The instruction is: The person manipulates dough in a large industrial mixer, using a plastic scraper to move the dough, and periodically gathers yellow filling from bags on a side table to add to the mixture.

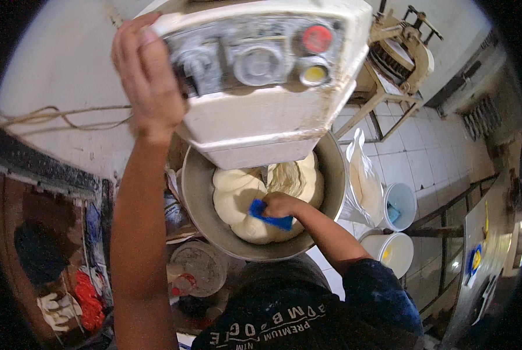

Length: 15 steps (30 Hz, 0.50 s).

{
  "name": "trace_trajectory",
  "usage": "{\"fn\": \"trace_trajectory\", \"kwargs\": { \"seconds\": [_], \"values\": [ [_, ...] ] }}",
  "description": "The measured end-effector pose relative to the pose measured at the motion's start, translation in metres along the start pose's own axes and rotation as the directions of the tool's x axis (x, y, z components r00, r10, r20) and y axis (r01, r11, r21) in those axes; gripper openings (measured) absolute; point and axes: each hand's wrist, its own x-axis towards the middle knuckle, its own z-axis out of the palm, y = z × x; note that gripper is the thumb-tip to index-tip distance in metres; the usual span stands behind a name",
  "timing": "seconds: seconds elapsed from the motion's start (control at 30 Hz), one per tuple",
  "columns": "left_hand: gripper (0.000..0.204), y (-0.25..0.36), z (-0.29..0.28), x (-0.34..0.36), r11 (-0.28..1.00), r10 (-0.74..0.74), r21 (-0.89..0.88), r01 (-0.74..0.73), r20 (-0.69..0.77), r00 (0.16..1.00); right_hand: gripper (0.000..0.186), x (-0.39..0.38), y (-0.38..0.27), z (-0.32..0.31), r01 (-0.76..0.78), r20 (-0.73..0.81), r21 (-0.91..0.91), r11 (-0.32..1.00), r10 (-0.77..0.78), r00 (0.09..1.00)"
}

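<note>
A large dough mixer's pale head [255, 122] fills the upper middle, with dusty knobs, a red button and a yellow one on its panel. My left hand [150, 76] grips the left edge of this head, its fingers bent over the corner. Below sits a wide metal mixing bowl [199, 213] with a thick ring of pale dough [234, 198]. Inside the bowl, my right hand [280, 206] is closed on a blue plastic dough scraper [278, 221], which lies against the dough near the centre. The mixer's head partly hides the far side of the bowl.
Right of the bowl stand an open silvery sack [363, 181] and two white buckets, one [402, 204] behind the other [398, 255]. A metal-framed machine [395, 58] is at the far right. A lidded tub [199, 268] sits at the lower left; a cable [62, 116] runs along the left wall.
</note>
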Motion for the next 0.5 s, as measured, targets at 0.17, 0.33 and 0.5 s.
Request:
{"fn": "trace_trajectory", "kwargs": {
  "seconds": [0.17, 0.33, 0.5],
  "values": [
    [0.036, 0.010, -0.001, 0.005, 0.996, 0.025, 0.091, -0.024, -0.008, 1.000, 0.049, 0.009, 0.058, 0.022, -0.302, -0.064, -0.092, 0.949, 0.297, 0.953],
    [0.030, 0.014, -0.004, 0.001, 0.997, 0.001, 0.072, 0.001, -0.024, 1.000, 0.034, -0.043, 0.038, -0.016, -0.581, -0.214, -0.048, 0.813, 0.560, 0.801],
    [0.028, 0.009, 0.003, 0.004, 0.996, 0.076, 0.061, -0.072, -0.078, 0.994, 0.017, -0.023, 0.026, 0.064, -0.545, -0.390, -0.111, 0.831, 0.468, 0.793]
  ]
}}
